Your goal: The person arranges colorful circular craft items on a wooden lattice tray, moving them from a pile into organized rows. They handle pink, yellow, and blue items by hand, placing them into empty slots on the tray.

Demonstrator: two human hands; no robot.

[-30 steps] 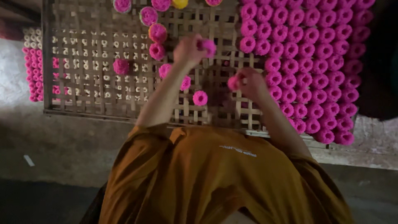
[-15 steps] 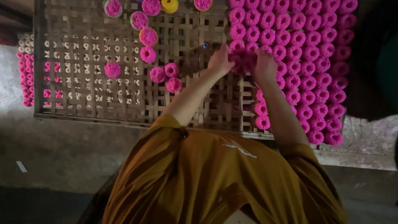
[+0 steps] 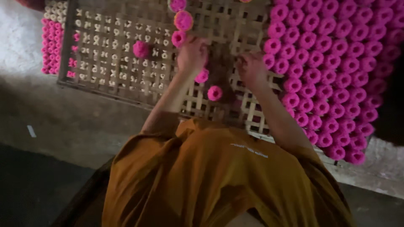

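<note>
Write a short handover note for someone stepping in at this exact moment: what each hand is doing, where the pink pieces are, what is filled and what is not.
Left hand: curled on the woven bamboo rack, a pink round piece just below it; grip unclear.
Right hand: on the rack at the edge of the packed pink rows; grip unclear.
Filled: right part of the rack, in tight rows.
Not filled: middle and left, with only loose pieces and a short line near the top. One piece lies between the forearms.
</note>
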